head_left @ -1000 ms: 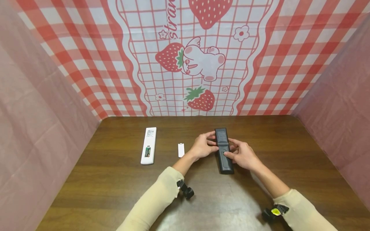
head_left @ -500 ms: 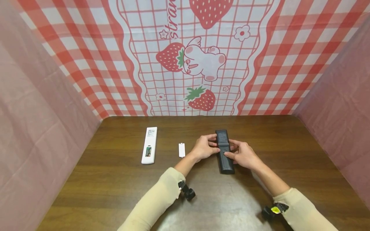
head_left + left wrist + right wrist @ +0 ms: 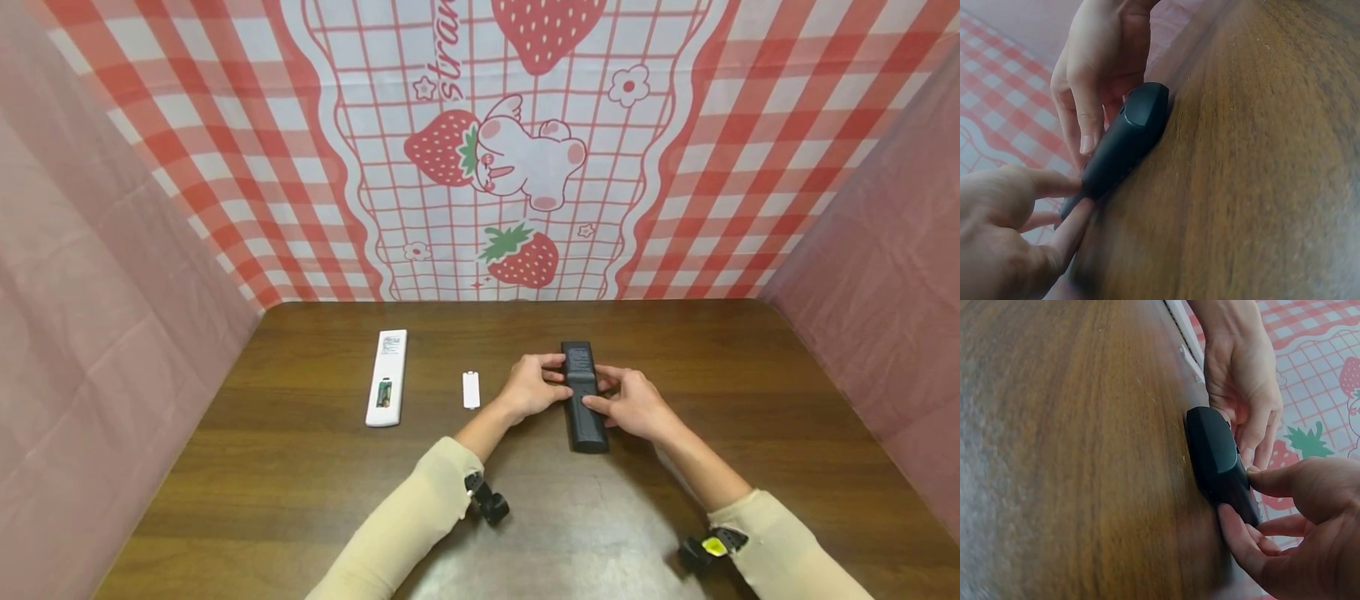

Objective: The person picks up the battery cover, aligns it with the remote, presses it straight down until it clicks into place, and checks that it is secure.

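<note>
A black remote control [image 3: 588,421] lies face down on the table, its back with the label and battery cover turned up. My left hand [image 3: 531,387] holds its left edge, thumb near the middle and fingers farther up. From the other side my right hand [image 3: 633,403] grips it, with the thumb on the back near the battery cover and the fingers along the right edge. In the left wrist view the near end of the remote [image 3: 1146,109] sticks out between the hands. The right wrist view shows the right thumb and fingers around the remote [image 3: 1213,440].
A white remote control [image 3: 389,367] lies face down at the left with its battery compartment uncovered and batteries inside. Between it and my left hand lies a small white battery cover [image 3: 470,390]. A checked cloth [image 3: 315,167] hangs behind the wooden table [image 3: 300,500].
The far end of the black remote has come slightly down and toward me in the head view, the left hand moving slightly with it. The right hand keeps its place.
</note>
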Action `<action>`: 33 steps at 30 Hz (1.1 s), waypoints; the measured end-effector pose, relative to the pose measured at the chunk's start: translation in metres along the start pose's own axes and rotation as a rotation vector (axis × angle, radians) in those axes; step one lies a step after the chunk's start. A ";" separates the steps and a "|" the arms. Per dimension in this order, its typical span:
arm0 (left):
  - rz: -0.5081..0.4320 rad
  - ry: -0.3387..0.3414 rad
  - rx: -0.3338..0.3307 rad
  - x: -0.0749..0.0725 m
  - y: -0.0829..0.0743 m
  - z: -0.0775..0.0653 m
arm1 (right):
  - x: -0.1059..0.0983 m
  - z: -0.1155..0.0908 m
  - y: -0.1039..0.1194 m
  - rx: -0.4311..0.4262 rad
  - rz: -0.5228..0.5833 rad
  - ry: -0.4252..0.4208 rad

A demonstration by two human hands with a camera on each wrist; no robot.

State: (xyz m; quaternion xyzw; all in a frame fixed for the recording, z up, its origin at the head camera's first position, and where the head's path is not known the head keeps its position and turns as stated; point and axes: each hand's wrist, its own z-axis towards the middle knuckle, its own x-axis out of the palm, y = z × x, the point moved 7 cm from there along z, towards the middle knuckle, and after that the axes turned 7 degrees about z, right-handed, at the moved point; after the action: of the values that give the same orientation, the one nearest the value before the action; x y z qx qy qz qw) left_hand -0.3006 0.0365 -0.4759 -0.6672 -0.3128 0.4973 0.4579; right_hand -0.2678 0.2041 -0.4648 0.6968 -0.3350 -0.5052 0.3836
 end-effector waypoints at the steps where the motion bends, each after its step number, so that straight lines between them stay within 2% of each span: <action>1: -0.003 -0.001 -0.001 0.000 0.000 0.000 | 0.000 0.000 0.000 0.001 0.002 0.000; 12: 0.021 -0.015 -0.042 -0.002 0.002 -0.001 | 0.002 -0.001 -0.001 -0.002 0.008 -0.014; 22: 0.004 -0.009 -0.063 -0.001 0.001 -0.001 | 0.002 -0.001 -0.001 -0.011 -0.001 -0.023; 26: -0.030 -0.008 -0.059 -0.001 0.002 -0.002 | 0.002 -0.001 -0.001 -0.006 0.002 -0.022; 33: -0.145 0.006 -0.048 -0.002 0.001 -0.003 | 0.000 -0.001 0.000 -0.008 0.014 -0.023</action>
State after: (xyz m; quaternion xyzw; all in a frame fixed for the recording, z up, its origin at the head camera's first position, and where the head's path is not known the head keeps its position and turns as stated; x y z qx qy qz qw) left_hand -0.2985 0.0335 -0.4763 -0.6549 -0.3708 0.4533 0.4777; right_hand -0.2671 0.2045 -0.4651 0.6870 -0.3421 -0.5117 0.3863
